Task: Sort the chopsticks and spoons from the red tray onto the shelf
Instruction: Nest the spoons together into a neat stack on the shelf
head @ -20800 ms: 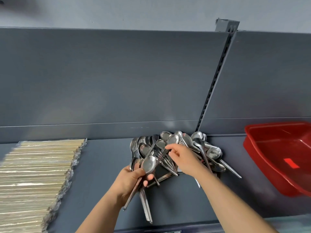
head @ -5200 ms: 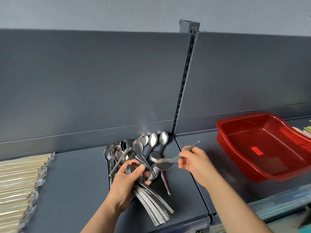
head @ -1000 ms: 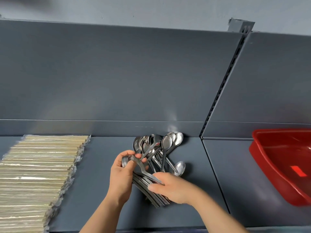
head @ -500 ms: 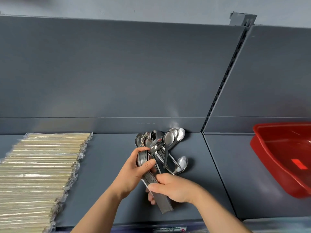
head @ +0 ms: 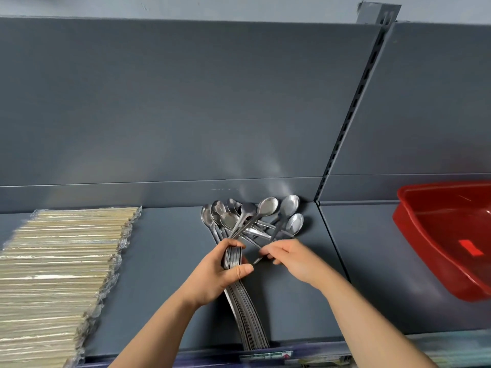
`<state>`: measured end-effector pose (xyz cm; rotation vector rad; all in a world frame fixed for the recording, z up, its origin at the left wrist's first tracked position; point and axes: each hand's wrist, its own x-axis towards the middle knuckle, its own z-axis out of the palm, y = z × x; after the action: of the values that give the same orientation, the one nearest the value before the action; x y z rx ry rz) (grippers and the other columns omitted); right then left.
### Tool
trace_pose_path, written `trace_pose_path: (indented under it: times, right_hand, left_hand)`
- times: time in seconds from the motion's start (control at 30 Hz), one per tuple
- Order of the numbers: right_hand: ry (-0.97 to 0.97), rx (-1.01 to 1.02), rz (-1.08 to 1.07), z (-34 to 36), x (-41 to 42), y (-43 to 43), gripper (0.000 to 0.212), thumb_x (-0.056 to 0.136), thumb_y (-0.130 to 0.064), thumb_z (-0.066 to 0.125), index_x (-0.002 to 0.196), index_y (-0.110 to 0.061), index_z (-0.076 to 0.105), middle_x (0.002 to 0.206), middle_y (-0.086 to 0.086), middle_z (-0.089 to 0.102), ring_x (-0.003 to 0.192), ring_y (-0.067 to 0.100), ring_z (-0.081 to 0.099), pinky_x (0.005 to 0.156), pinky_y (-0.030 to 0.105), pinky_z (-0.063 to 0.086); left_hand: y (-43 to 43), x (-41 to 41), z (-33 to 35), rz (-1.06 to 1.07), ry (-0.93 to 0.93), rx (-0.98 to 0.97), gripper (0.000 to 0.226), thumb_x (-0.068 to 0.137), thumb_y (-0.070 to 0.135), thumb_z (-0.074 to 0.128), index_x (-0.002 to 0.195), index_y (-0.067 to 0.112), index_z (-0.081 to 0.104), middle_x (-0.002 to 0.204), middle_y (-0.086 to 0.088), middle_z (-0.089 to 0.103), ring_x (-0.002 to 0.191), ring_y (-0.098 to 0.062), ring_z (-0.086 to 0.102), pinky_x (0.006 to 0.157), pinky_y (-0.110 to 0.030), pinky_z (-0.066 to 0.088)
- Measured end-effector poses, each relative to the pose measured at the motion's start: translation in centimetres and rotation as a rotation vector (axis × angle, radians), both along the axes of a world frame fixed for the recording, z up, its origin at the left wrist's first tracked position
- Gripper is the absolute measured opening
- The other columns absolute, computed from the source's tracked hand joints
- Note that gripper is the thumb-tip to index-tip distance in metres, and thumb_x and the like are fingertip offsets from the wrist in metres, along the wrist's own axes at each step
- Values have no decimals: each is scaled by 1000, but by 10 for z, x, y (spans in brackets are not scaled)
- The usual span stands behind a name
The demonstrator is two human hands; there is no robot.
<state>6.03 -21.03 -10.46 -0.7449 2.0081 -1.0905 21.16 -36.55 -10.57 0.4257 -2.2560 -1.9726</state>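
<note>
My left hand grips a nested stack of metal spoons by the necks, their handles fanning down to the shelf's front edge. Beside it, my right hand pinches the handle end of a single spoon from the loose pile of spoons lying against the back wall of the grey shelf. The red tray stands at the right, with nothing but a red label visible inside. Wrapped chopsticks lie in rows on the shelf's left.
A slotted upright post divides the back panel just right of the spoons. The shelf's front lip carries a price strip. Bare shelf surface lies between the chopsticks and the spoons.
My right hand has let go of the stacked handles and moved up to pinch a loose spoon's handle. My left hand keeps its grip on the stack, now standing more upright.
</note>
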Motion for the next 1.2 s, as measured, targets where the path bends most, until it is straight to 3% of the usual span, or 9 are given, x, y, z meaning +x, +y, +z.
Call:
trace_pose_path:
  times: [0.1, 0.2, 0.3, 0.43, 0.57, 0.73, 0.97, 1.07, 1.2]
  right_hand:
    - [-11, -49, -45, -5, -3, 0, 29, 99, -12, 45, 95, -27, 69, 91, -16, 68, 76, -10, 61, 70, 5, 44]
    - [-8, -71, -61, -10, -2, 1, 31, 98, -13, 46, 92, -32, 69, 93, -14, 69, 80, -8, 61, 74, 8, 45]
    - [0, -84, -57, -15, -2, 2, 33, 98, -11, 45, 93, -34, 68, 99, -11, 70, 90, -4, 61, 78, 11, 46]
    - [20, -54, -47, -17, -4, 4, 31, 98, -15, 46, 96, -38, 68, 104, -3, 70, 92, 6, 62, 87, 20, 48]
    - [25, -47, -41, -15, -4, 5, 33, 96, -15, 48, 92, -40, 69, 101, -6, 71, 86, 3, 60, 87, 23, 49]
    - [36, -100, -86, -14, -1, 7, 30, 93, -12, 54, 92, -35, 74, 101, -4, 74, 93, 18, 64, 90, 33, 51]
    - [94, -109, -104, -9, -5, 7, 33, 91, -10, 55, 89, -37, 73, 93, -21, 73, 81, -8, 62, 75, 14, 46]
    - [132, -136, -156, -3, -11, 6, 32, 90, -11, 58, 85, -39, 72, 82, -23, 72, 70, -9, 60, 65, 8, 43]
    - [246, -165, -213, 9, -25, -10, 24, 89, -7, 61, 92, -27, 73, 79, -19, 69, 73, -8, 61, 69, 6, 42]
  left_hand:
    - [0, -7, 2, -71, -21, -68, 48, 75, 29, 77, 111, 11, 51, 90, -8, 65, 75, -15, 57, 74, -35, 50]
    - [-1, -16, -2, -78, -85, -254, 46, 76, 35, 77, 110, 14, 54, 94, -6, 68, 83, -24, 62, 88, -46, 50]
    - [0, -20, -6, -61, -151, -499, 47, 76, 49, 74, 112, 24, 57, 94, 18, 61, 100, -17, 54, 100, -42, 40]
    - [-1, -22, -14, -59, -98, -683, 55, 73, 58, 71, 117, 27, 59, 110, 11, 46, 109, -10, 46, 103, -35, 34]
    - [-3, -21, -20, -63, -36, -689, 68, 68, 66, 70, 123, 28, 57, 113, 13, 47, 109, -8, 47, 102, -32, 36]
    - [-7, -18, -24, -3, 22, -586, 81, 56, 77, 70, 126, 45, 45, 110, 17, 50, 106, 1, 42, 98, -22, 36]
    - [-12, -12, -17, 57, 48, -539, 72, 58, 79, 66, 121, 48, 45, 115, 23, 54, 111, 5, 41, 95, -13, 36]
    - [-22, -18, -10, 241, 86, -509, 53, 70, 63, 69, 115, 36, 58, 112, 20, 59, 108, 2, 48, 90, -13, 38]
    - [-53, -39, -2, 594, -17, -519, 32, 87, 29, 68, 114, 15, 61, 106, -1, 63, 91, -18, 61, 81, -29, 46]
